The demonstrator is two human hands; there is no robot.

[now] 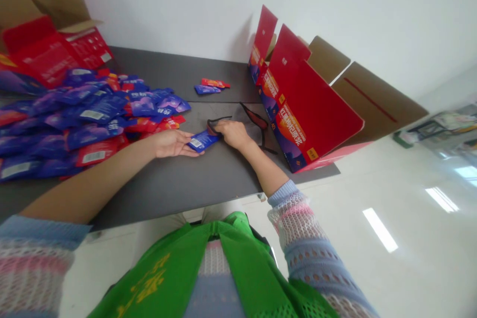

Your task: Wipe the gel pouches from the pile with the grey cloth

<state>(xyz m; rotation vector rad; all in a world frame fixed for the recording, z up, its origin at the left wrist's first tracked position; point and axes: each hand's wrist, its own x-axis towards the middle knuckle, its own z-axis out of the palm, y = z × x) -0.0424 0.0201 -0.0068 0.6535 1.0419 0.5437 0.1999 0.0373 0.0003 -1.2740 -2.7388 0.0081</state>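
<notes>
My left hand [174, 143] holds the left end of a blue foil packet [203, 141] between thumb and fingers, just above the grey table. The fingers of my right hand [235, 134] are closed at a dark-framed, brown-tinted sunglasses lens [213, 127] that overlaps the packet's right end. Behind that hand lies another tinted lens [255, 117] with dark frame parts; whether both lenses belong to one pair I cannot tell. Left of my left hand spreads a large heap of blue and red packets [100, 114].
Open red printed cartons [298, 129] stand in a row along the table's right side, flaps raised. Another red carton [40, 54] stands behind the heap. One blue packet [207, 89] and one red packet [214, 82] lie near the wall. The grey table's [156, 196] front edge is close to my body.
</notes>
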